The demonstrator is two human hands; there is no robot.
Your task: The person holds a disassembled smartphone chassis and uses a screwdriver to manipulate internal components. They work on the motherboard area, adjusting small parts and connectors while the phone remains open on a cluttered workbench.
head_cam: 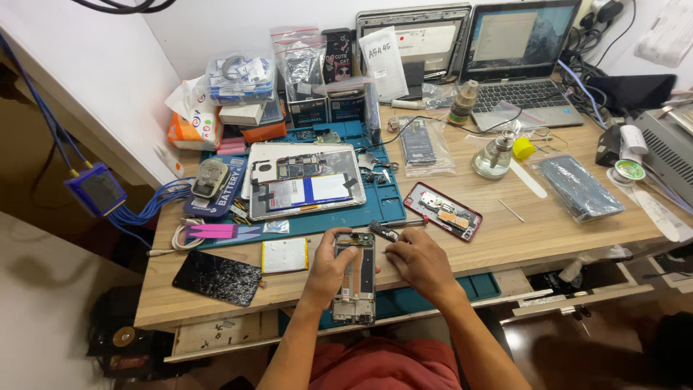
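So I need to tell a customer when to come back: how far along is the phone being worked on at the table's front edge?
Done: the slim opened phone has its back off, internals bare; a cracked black screen panel lies apart to its left. In hand: the left hand steadies the phone's side while the right hand holds a dark, thin tool by its top end. Left: nothing is closed up, and a red phone frame also lies open.

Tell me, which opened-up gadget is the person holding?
The narrow opened phone at the desk's front edge, gripped by the left hand. The opened tablet and red-framed phone lie untouched.
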